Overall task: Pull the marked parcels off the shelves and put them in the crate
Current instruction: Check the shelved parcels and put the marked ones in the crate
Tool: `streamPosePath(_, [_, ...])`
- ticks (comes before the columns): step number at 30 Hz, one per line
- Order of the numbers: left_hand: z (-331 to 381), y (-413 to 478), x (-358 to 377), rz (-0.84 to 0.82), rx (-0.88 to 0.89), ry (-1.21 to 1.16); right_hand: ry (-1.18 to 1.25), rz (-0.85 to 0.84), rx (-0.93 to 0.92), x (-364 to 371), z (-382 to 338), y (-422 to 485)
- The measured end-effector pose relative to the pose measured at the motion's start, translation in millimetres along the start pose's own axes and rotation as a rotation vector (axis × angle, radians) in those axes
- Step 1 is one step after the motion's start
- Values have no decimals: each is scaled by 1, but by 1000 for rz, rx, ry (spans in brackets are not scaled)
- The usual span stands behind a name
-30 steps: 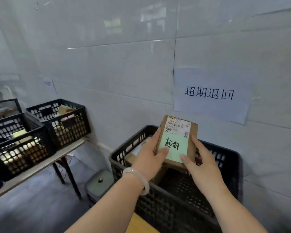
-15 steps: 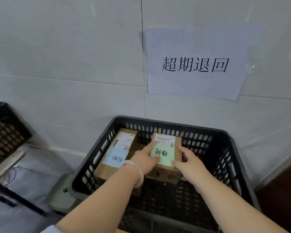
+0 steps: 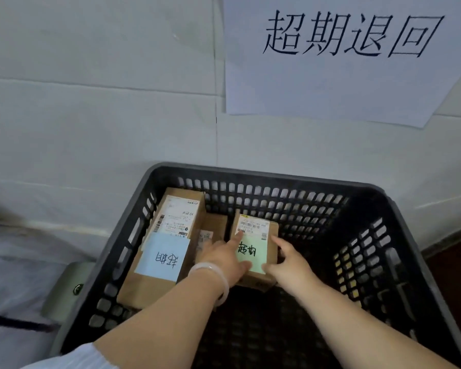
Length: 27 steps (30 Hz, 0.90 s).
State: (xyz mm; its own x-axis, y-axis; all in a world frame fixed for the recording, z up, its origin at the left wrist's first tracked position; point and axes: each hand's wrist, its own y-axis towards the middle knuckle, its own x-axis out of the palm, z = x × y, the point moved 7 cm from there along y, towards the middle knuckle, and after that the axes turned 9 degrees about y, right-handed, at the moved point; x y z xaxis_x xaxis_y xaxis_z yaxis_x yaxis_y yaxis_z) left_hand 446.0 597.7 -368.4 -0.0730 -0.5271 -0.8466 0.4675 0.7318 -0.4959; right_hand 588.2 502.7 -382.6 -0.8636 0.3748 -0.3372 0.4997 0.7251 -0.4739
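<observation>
A black perforated plastic crate (image 3: 383,235) stands against the white wall. Inside it, both my hands hold a small cardboard parcel with a green handwritten note (image 3: 254,235). My left hand (image 3: 225,255), with a pale bangle on the wrist, grips its left side, fingers over the top. My right hand (image 3: 288,258) grips its right side and near corner. To the left lies a longer cardboard parcel with a blue note (image 3: 163,251). Between the two, a third brown box (image 3: 210,230) is partly hidden.
A white paper sign with black handwritten characters (image 3: 343,62) is taped to the wall above the crate. A grey-green lidded bin (image 3: 64,286) sits on the floor left of the crate. The right half of the crate's floor shows bare.
The parcel with the green note has gone from above the crate's rim down into the crate, beside the blue-noted parcel. My view has moved closer and tilted down.
</observation>
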Motion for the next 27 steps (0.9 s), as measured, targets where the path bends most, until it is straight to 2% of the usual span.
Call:
streamPosePath(6, [-1,6,8,71,17,152,-36,1,8,13,14,17])
streamPosePath(14, [0,3,15,44,70,306,-119,-151,-38,25,22,22])
streamPosePath(19, [-6,0,3,23,68,196,-305,-120,-124,17,4,6])
streamPosePath(21, [-6,-5,-18,143,85,134,-397,-105,-215,12,-15,-5])
streamPosePath(24, [-2,-23,-59,407,134,98,-545,-46,-389,-1,-53,-26])
streamPosePath(27, [0,-54,-93,573,189,71,-623,-4,-571,-8,-93,-54])
